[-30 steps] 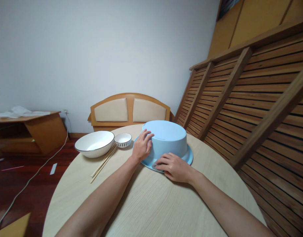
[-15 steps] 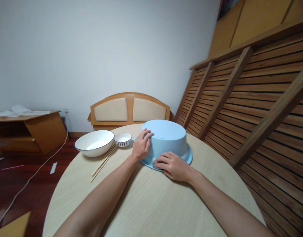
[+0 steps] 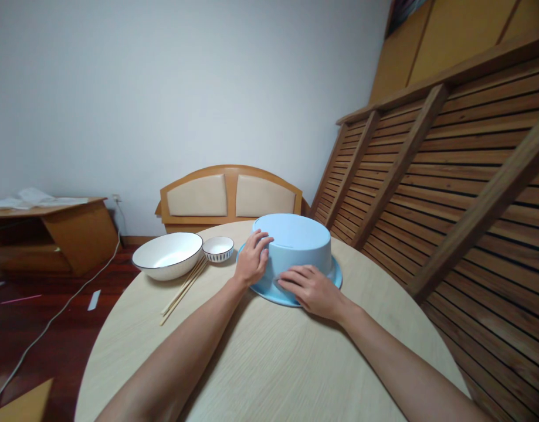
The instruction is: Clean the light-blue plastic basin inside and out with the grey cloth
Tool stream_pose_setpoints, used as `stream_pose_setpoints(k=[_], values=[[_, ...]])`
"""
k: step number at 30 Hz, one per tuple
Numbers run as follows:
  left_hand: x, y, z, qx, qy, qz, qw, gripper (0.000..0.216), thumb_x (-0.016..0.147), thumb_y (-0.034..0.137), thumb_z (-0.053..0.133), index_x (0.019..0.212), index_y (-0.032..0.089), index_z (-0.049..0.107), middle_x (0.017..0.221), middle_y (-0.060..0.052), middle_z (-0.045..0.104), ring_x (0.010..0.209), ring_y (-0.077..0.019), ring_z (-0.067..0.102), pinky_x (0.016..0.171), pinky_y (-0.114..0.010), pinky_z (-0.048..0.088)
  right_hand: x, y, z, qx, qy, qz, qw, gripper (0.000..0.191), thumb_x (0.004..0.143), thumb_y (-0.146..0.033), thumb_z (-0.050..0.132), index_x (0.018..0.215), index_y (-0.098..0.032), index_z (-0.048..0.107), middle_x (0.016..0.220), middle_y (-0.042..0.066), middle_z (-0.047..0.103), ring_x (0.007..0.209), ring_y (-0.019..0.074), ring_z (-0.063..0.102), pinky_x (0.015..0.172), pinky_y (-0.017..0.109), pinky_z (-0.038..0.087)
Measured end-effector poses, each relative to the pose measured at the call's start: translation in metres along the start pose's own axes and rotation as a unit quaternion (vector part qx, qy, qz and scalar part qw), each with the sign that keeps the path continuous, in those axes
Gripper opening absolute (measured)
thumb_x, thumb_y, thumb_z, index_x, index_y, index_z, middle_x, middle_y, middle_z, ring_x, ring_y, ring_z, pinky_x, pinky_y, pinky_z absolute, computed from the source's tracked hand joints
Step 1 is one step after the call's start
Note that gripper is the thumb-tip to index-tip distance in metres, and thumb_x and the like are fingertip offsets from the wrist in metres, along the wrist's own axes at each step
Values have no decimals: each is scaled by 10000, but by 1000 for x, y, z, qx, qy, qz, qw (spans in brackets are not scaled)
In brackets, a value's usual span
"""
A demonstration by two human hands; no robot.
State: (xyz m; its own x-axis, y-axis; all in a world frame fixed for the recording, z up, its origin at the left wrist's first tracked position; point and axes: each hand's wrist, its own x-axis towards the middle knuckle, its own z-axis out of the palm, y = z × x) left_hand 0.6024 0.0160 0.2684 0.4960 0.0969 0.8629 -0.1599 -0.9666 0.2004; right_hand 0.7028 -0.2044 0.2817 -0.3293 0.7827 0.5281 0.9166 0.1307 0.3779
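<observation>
A light blue plastic basin (image 3: 299, 237) lies upside down on the round wooden table (image 3: 260, 363). My left hand (image 3: 251, 261) is cupped against the basin's left wall, with the fingers curved round its upper edge. My right hand (image 3: 311, 288) lies on the near wall just above the rim, fingers together and pressed flat. Whatever is under those fingers is hidden.
Left of the basin stand a large white bowl (image 3: 167, 255) and a small patterned bowl (image 3: 218, 248), with a pair of chopsticks (image 3: 183, 288) lying beside them. A padded chair back (image 3: 229, 196) is behind the table. A slatted wooden frame (image 3: 449, 176) leans at the right, and a low cabinet (image 3: 44, 234) stands at the left.
My right hand slid from the basin's near rim up onto its wall. The small grey thing seen under its fingers no longer shows. The left hand has not moved.
</observation>
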Motion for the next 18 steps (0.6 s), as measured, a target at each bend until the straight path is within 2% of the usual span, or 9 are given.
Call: stream_pose_setpoints(k=[3,6,9,11,14,18], values=[[0,0,0,-1,-2,-3,1000,352,1035,252,365,1312,222,581,1399,-102,573,1439,-260,436,1189,-494,407,1,-2,1,27,-27,-16,999,334,949,-117,580,1247,-216,691,1213,64,731,1140,214,594,919,367,471],[0,1,-1,-2,-5,0,1000,349,1031,256,372,1310,226,580,1400,-100,570,1437,-263,437,1190,-497,406,-2,3,-2,-23,38,62,997,411,955,-76,535,1334,-189,647,1278,97,701,1175,246,573,949,391,467],[0,1,-1,-7,-1,4,1000,346,1025,260,382,1307,217,577,1400,-106,564,1437,-268,434,1190,-497,405,-5,9,-3,-73,113,163,978,527,957,-44,492,1466,-174,543,1345,132,656,1219,275,549,980,420,458],[-1,1,0,-9,1,4,1000,349,1022,261,384,1311,212,573,1404,-110,558,1439,-272,428,1189,-500,403,-6,9,-1,-89,134,193,968,594,957,-35,477,1532,-183,467,1366,140,639,1237,284,542,998,434,452],[-2,0,2,-6,0,2,1000,359,1015,263,388,1324,215,562,1415,-112,547,1445,-276,419,1190,-513,398,-4,4,3,-92,118,174,973,611,981,-62,471,1572,-203,408,1391,136,628,1262,279,533,1026,433,438],[-3,1,4,-1,-1,-3,1000,367,1010,268,390,1335,218,553,1428,-110,534,1459,-278,399,1196,-521,390,0,-3,3,-86,89,136,983,570,1004,-98,468,1560,-216,422,1411,118,624,1271,271,531,1028,434,428]])
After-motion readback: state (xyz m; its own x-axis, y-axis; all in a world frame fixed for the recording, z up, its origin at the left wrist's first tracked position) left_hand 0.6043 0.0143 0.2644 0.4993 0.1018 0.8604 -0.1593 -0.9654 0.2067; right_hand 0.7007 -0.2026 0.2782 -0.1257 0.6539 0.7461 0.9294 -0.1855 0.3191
